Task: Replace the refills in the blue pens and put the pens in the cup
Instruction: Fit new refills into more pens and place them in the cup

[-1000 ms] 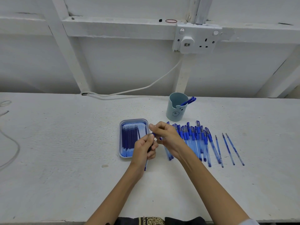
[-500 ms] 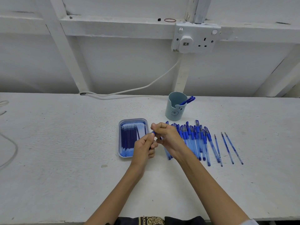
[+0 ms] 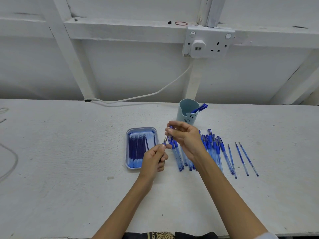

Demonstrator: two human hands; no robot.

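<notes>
My left hand [image 3: 153,159] grips a blue pen [image 3: 164,141] upright, its bare metal tip pointing up and away. Just above it, my right hand [image 3: 187,139] pinches a small blue cap [image 3: 170,127] between thumb and fingers, apart from the pen tip. A blue tray [image 3: 128,135] left of my hands holds several dark blue refills [image 3: 137,147]. A row of several blue pens [image 3: 214,145] lies on the table under and right of my right hand. Three loose refills [image 3: 241,157] lie further right. The pale blue cup [image 3: 185,112] stands behind, with two pens [image 3: 200,107] leaning in it.
The white table [image 3: 69,152] runs wall to wall. A white cable [image 3: 138,97] leads from a plug in the wall socket [image 3: 208,42] down to the table's back edge. A thin wire [image 3: 10,163] loops at the far left. A red rubber band [image 3: 180,23] lies on the ledge.
My hands were joined on the pen; my right hand has now lifted up and away with the cap, baring the pen's metal tip. My left hand still grips the barrel.
</notes>
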